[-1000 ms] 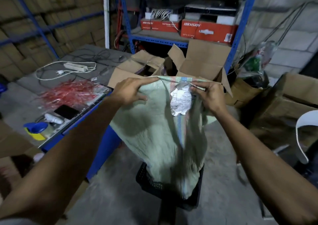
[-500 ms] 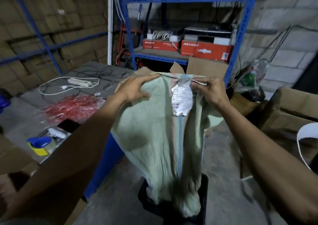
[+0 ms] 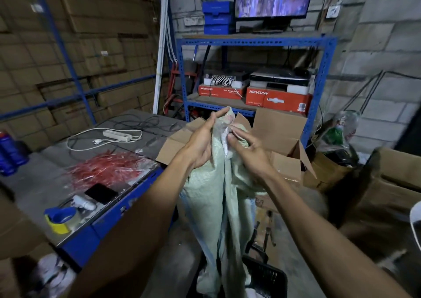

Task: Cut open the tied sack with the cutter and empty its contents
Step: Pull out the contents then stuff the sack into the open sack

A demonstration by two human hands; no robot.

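Observation:
A pale green woven sack (image 3: 218, 197) hangs limp and bunched in front of me, its lower end over a black plastic crate (image 3: 266, 275) on the floor. My left hand (image 3: 200, 143) grips the gathered top of the sack, fingers wrapped around the cloth up to its tip. My right hand (image 3: 250, 152) holds the sack's right fold just beside it, thumb and fingers pressing the cloth near a white paper label (image 3: 225, 138). No cutter is visible in either hand.
A blue-edged table (image 3: 118, 209) on the left carries red plastic strips (image 3: 107, 170), a phone (image 3: 101, 193), a tape dispenser (image 3: 60, 218) and a power strip (image 3: 117, 135). Open cardboard boxes (image 3: 280, 133) stand behind the sack. A blue shelf rack (image 3: 250, 42) holds red boxes and a monitor.
My hands have come close together, gathering the spread sack top into a narrow bunch. The view has tilted up, showing the monitor and more shelf.

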